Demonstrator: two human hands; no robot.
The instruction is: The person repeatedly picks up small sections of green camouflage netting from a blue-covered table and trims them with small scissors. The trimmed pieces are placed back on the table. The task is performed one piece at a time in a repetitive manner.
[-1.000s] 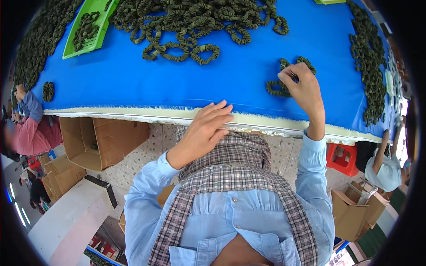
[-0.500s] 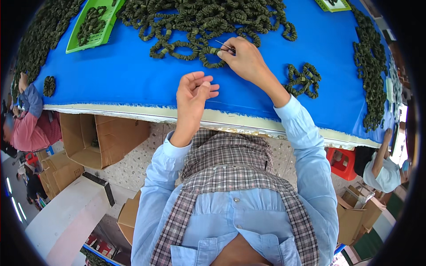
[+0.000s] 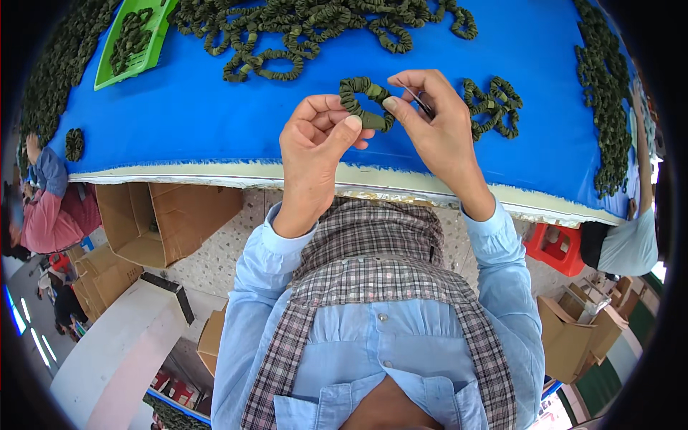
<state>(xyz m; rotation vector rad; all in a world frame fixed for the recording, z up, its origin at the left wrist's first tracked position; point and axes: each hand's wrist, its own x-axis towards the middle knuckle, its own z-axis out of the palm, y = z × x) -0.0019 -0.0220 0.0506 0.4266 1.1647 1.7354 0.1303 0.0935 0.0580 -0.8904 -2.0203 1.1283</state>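
Note:
A dark green scrunchie (image 3: pixel 347 95) is held up between my two hands, its ring open toward me. My left hand (image 3: pixel 315 140) is closed on its lower left side, thumb against the fabric. On the ring's right side, my right hand (image 3: pixel 438 125) pinches it with thumb and fingers. Tucked in that same hand is a slim pointed metal tool (image 3: pixel 428 110) with a dark part; its exact kind is mostly hidden by the fingers. Right of my right hand, a few more scrunchies (image 3: pixel 504 106) lie together on the blue table cover (image 3: pixel 215 129).
A big heap of scrunchies (image 3: pixel 287 20) spreads at the far side. A green basket (image 3: pixel 143 57) holds more at far left, and another pile (image 3: pixel 602 107) lies at right. A cardboard box (image 3: pixel 193 222) and red stool (image 3: pixel 555 247) stand below the table edge. Other people work at both sides.
My right hand has drawn one scrunchie from the heap's near edge toward me. My left hand, empty before, has taken hold of it too.

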